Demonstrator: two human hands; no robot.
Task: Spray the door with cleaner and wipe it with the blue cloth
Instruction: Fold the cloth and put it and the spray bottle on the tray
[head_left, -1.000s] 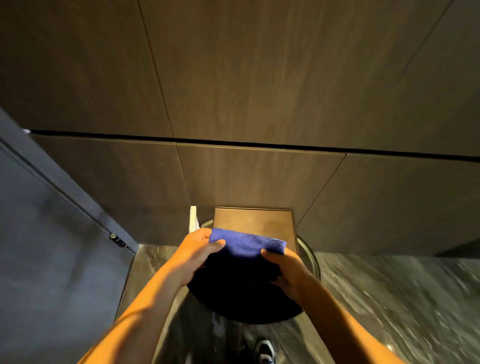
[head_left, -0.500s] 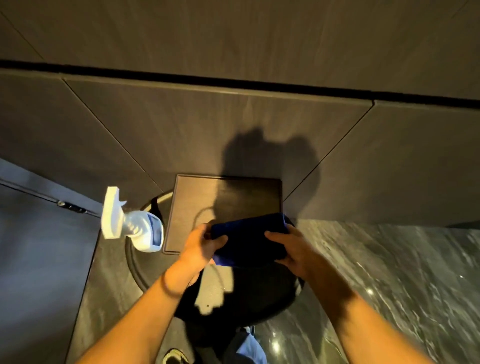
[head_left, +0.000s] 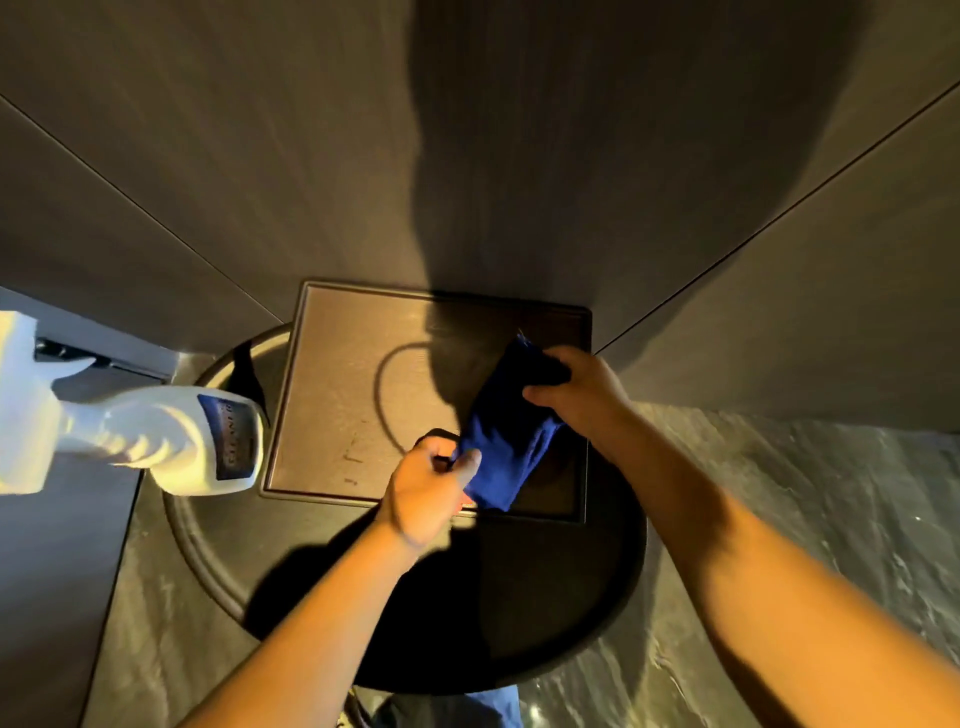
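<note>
Change since half a second ago: my view has dropped closer over the round side table (head_left: 218, 561), and the blue cloth (head_left: 506, 431) has turned from a flat fold held level across both hands to a slanted bundle over the right half of the square tray (head_left: 332, 374). My right hand (head_left: 576, 395) is closed over the cloth's upper end, fingers curled around it. My left hand (head_left: 426, 488) pinches the lower corner between thumb and forefinger. Whether the cloth touches the tray I cannot tell.

Reading: I am refolding or setting down the cloth, not wiping. The spray step looks not yet begun; both hands are occupied with the cloth, neither on the bottle.

Surroundings: the white spray bottle (head_left: 171, 441) stands at the table's left edge, just beside the tray, trigger head toward the left. Dark wood-grain wall panels (head_left: 260, 156) rise behind the table. A grey panel with a small latch, possibly the door (head_left: 57, 571), sits at far left. Marble-pattern floor on the right.

Obstruction: one hand must release the cloth before the bottle can be picked up. My own shadow darkens the tray's right side.
</note>
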